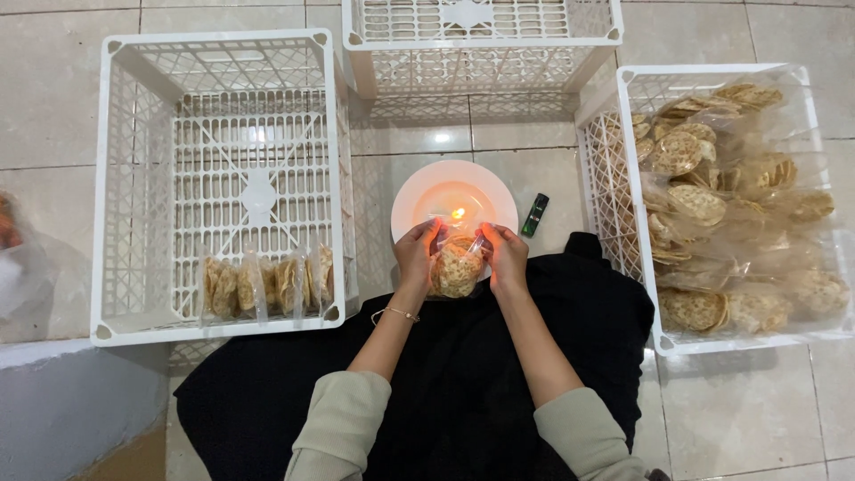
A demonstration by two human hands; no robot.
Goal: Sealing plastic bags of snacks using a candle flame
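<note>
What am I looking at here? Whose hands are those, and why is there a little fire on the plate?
This picture comes from a camera worn on a person's head, so you look down just as they do. The person sits on a tiled floor with a black cloth over the lap. The left hand and the right hand together hold a small clear bag of round crackers right by a little flame burning on a white plate. Beside the plate lies a green lighter. On the left stands a white crate with a short row of filled bags. On the right another crate is heaped with crackers in clear plastic. A third crate stands at the top.
</note>
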